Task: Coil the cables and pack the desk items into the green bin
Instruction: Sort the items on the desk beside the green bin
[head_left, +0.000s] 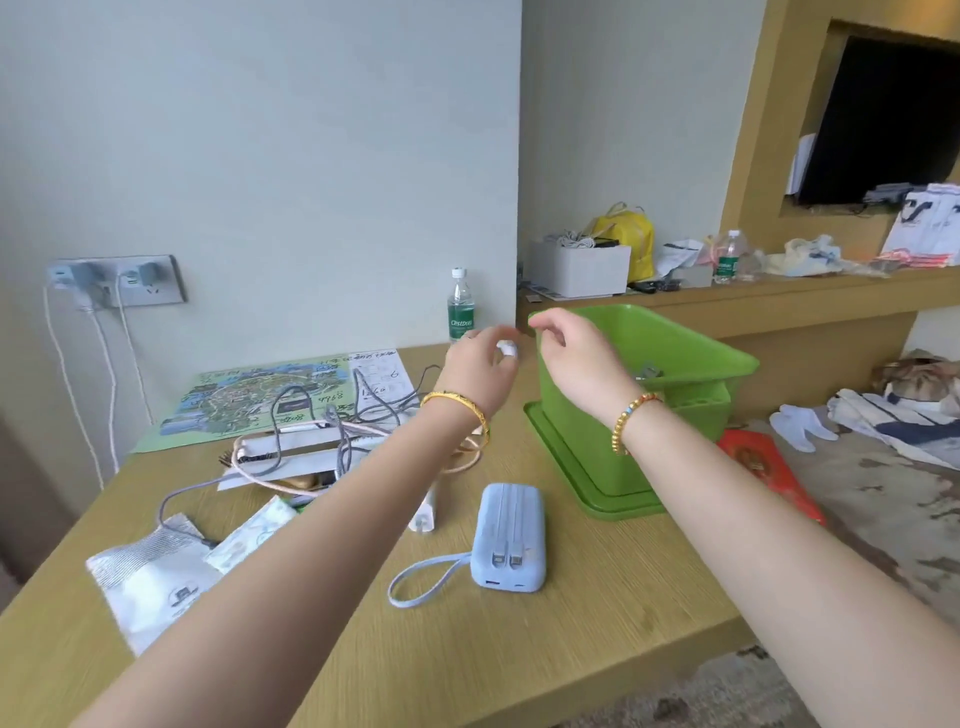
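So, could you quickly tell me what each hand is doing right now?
Left hand: fingers curled round a small white object.
Right hand: fingertips pinched together; anything held cannot be told.

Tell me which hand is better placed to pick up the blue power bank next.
The right hand, probably: it seems to hold nothing and hovers by the green bin, while the left hand pinches a small white object. The blue power bank lies between both forearms.

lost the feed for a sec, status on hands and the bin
Left hand pinching a small white item beside the green bin. Right hand at the bin's rim, grip unclear. Cables uncoiled; power bank on desk.
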